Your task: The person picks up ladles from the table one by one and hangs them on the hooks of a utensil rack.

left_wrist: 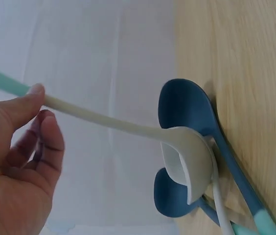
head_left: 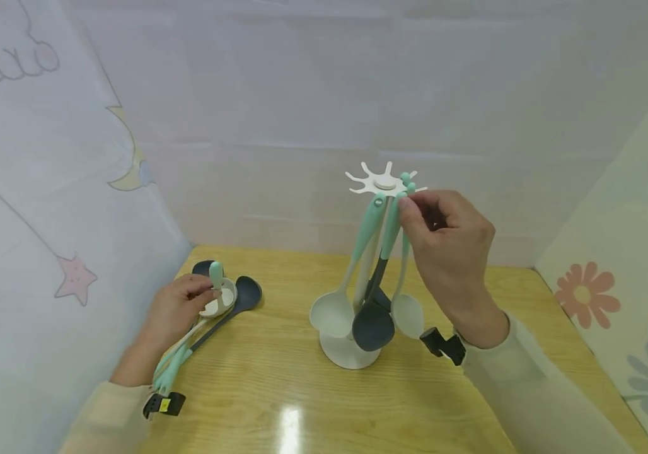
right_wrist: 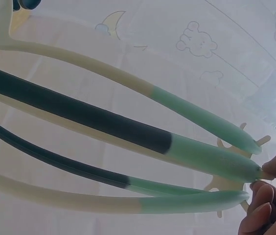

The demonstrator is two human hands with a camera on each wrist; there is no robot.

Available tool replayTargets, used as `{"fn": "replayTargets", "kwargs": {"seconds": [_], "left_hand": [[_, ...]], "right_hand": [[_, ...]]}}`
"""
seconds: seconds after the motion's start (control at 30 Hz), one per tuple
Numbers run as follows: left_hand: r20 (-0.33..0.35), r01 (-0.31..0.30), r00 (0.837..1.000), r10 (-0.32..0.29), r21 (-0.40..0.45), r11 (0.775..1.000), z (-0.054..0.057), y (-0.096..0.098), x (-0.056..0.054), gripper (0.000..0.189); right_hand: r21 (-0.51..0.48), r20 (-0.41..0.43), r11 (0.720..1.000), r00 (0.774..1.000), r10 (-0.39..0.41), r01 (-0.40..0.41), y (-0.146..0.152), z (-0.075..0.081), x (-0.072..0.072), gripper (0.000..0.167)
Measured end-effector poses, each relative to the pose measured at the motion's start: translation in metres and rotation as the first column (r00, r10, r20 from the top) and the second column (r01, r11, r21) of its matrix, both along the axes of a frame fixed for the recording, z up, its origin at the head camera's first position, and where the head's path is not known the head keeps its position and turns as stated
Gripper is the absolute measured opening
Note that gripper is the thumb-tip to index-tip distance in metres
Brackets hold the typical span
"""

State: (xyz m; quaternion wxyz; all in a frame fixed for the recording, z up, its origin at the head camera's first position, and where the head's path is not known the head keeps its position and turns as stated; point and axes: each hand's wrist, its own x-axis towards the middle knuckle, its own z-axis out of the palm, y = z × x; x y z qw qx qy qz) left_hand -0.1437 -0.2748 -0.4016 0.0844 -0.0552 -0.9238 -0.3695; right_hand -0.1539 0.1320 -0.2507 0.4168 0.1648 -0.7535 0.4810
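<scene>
My left hand [head_left: 173, 309] pinches the mint handle of a cream ladle [left_wrist: 192, 156], thumb and fingers near where the mint meets the cream. The ladle's bowl is low, against dark blue spoons [left_wrist: 187, 107] lying on the table. At the white utensil stand [head_left: 385, 184], my right hand [head_left: 451, 236] pinches the top end of a mint handle belonging to a dark serving spoon [head_left: 373, 326]. That handle end is at the stand's hooks; whether it is seated on one is hidden by the fingers. A cream ladle [head_left: 332, 313] hangs to its left, and a cream spoon [head_left: 407, 315] to its right.
The stand's round white base [head_left: 349, 353] rests on the wooden table [head_left: 278, 366]. Mint handles [head_left: 169, 369] of the lying utensils point toward the front left. Patterned cloth walls [head_left: 301, 94] rise behind and at both sides. Several white hooks point left and back.
</scene>
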Motion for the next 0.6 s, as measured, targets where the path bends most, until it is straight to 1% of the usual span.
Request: {"fn": "replayTargets", "kwargs": {"seconds": [0.07, 0.13, 0.23, 0.3, 0.37, 0.43, 0.53, 0.6], "left_hand": [[-0.041, -0.037, 0.998, 0.038, 0.014, 0.999, 0.003, 0.006, -0.002, 0.024], [-0.083, -0.075, 0.994, 0.078, 0.037, 0.996, 0.008, 0.013, -0.004, 0.027], [-0.157, -0.123, 0.978, 0.134, 0.077, 0.989, 0.017, 0.026, -0.007, 0.027], [-0.207, -0.128, 0.966, 0.152, 0.123, 0.984, 0.024, 0.036, -0.008, 0.022], [-0.246, -0.113, 0.957, 0.155, 0.175, 0.978, 0.033, 0.048, -0.008, 0.019], [-0.277, -0.082, 0.949, 0.148, 0.235, 0.969, 0.043, 0.061, -0.007, 0.018], [-0.315, -0.019, 0.942, 0.117, 0.298, 0.954, 0.057, 0.081, -0.005, 0.017], [-0.331, 0.020, 0.939, 0.091, 0.318, 0.948, 0.066, 0.093, -0.003, 0.016]], "right_hand": [[0.020, -0.012, 1.000, 1.000, 0.006, -0.006, 0.001, 0.000, 0.000, 0.009], [0.034, -0.031, 0.999, 0.999, 0.014, -0.013, 0.002, 0.001, -0.002, 0.010], [0.045, -0.058, 0.999, 0.998, 0.027, -0.025, 0.004, 0.001, -0.004, 0.011], [0.036, -0.068, 0.999, 0.997, 0.024, -0.021, 0.004, 0.001, -0.004, 0.010], [0.031, -0.074, 0.999, 0.997, 0.021, -0.019, 0.005, 0.001, -0.005, 0.010], [0.028, -0.077, 1.000, 0.997, 0.016, -0.014, 0.006, 0.002, -0.004, 0.011], [0.030, -0.080, 0.999, 0.997, 0.013, -0.011, 0.007, 0.003, -0.004, 0.011], [0.032, -0.081, 0.999, 0.997, 0.012, -0.009, 0.008, 0.004, -0.004, 0.011]]}}
